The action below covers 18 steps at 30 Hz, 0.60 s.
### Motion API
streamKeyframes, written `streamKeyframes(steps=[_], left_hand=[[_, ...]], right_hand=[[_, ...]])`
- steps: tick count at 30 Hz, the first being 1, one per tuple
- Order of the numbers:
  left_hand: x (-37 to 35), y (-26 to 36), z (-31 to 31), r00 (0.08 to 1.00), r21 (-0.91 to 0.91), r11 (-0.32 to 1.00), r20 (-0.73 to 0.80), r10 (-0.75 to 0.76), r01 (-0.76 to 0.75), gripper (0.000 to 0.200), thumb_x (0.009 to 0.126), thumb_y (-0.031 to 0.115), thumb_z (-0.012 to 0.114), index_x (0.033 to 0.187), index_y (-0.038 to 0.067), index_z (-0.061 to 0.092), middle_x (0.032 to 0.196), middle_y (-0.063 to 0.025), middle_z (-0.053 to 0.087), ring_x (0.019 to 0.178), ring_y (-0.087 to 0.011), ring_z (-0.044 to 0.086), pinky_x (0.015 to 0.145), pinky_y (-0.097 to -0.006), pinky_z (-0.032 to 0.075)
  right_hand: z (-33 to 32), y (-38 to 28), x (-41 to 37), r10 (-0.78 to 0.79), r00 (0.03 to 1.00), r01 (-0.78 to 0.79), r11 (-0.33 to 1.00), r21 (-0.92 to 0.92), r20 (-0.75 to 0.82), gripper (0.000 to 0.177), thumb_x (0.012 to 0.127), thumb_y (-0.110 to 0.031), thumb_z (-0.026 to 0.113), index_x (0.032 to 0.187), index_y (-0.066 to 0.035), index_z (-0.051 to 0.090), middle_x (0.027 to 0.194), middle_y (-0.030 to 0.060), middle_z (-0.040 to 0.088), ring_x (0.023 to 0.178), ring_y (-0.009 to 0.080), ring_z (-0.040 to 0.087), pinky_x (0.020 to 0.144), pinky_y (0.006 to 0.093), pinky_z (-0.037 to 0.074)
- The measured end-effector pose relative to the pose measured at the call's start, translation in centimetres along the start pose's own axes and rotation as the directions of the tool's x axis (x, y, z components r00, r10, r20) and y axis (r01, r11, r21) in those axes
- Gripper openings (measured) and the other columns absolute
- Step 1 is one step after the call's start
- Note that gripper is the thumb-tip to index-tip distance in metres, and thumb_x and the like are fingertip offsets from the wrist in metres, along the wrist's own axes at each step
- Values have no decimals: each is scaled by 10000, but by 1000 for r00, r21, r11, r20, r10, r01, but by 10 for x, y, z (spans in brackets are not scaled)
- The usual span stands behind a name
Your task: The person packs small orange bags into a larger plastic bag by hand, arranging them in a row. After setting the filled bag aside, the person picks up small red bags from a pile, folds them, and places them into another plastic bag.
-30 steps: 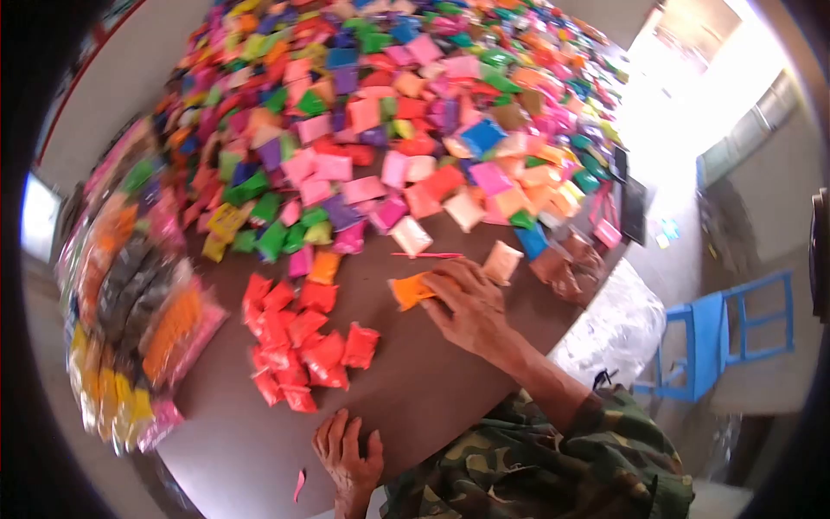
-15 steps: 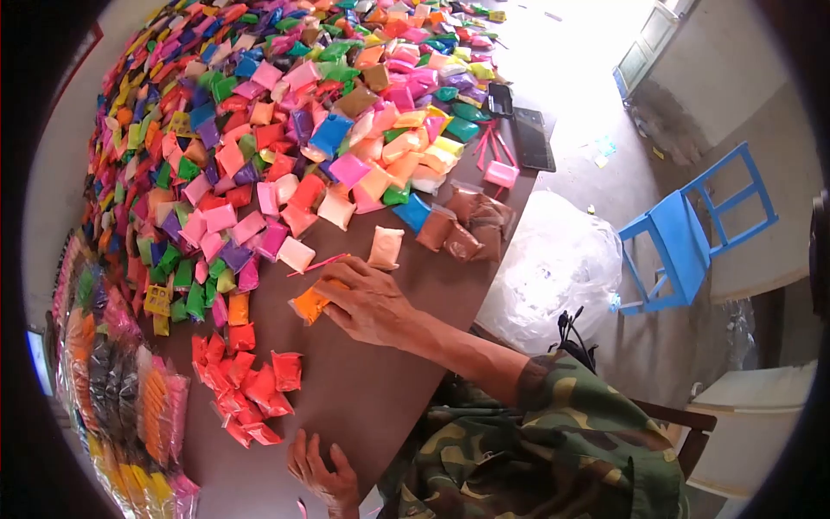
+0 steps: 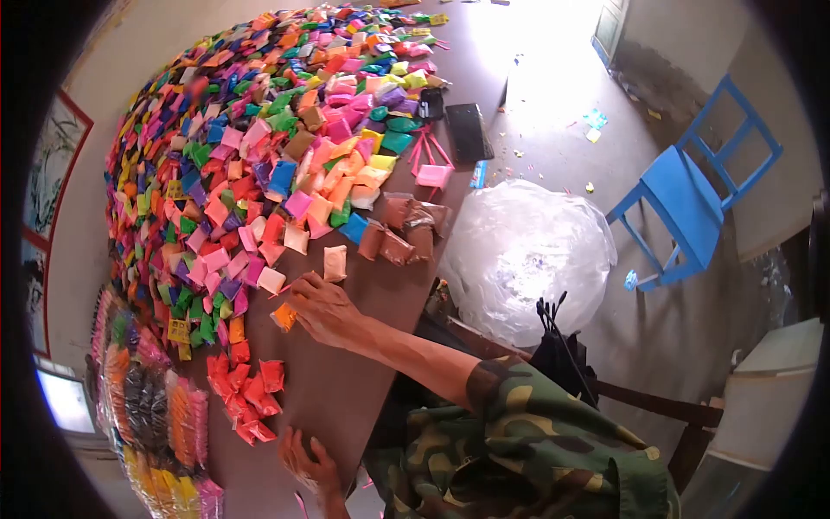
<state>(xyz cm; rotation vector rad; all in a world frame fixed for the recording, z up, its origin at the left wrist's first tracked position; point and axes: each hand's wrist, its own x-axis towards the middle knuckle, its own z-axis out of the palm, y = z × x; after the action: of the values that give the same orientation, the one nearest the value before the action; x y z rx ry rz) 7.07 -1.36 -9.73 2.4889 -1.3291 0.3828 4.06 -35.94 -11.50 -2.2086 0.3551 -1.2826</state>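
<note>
My right hand (image 3: 325,313) is closed on a small orange packet (image 3: 284,317), which pokes out beyond the fingertips above the brown table (image 3: 341,394). A pale peach packet (image 3: 335,263) lies just beyond that hand. Near the table's front edge rests my left hand (image 3: 309,467), its fingers apart and nothing in it. A loose group of red packets (image 3: 251,394) lies to the far side of my left hand. One more orange packet (image 3: 236,330) sits at the edge of the big heap of coloured packets (image 3: 233,182).
Brown packets (image 3: 398,229) lie close to the table edge. Beyond them are a pink packet (image 3: 434,176) and a dark phone-like slab (image 3: 469,132). Bundled clear bags of packets (image 3: 156,406) stand at lower left. A large white plastic bag (image 3: 527,259) and a blue chair (image 3: 683,208) occupy the floor.
The camera view has turned, so the table and heap appear further left and more of the wall shows. My right hand still holds the orange packet; my left hand stays near the table edge.
</note>
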Motion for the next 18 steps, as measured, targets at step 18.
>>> streamKeyframes(steps=[18], left_hand=[[3,-1,-2,998,17,998,10,64,-65,334,1046,191,588,1251,-64,651,1351,-259,651,1260,-451,601,1103,-554,447]], right_hand=[[-7,-22,-25,169,985,-170,985,-26,-22,227,792,-101,763,982,-26,665,1227,151,603,1257,351,544,986,436,519]])
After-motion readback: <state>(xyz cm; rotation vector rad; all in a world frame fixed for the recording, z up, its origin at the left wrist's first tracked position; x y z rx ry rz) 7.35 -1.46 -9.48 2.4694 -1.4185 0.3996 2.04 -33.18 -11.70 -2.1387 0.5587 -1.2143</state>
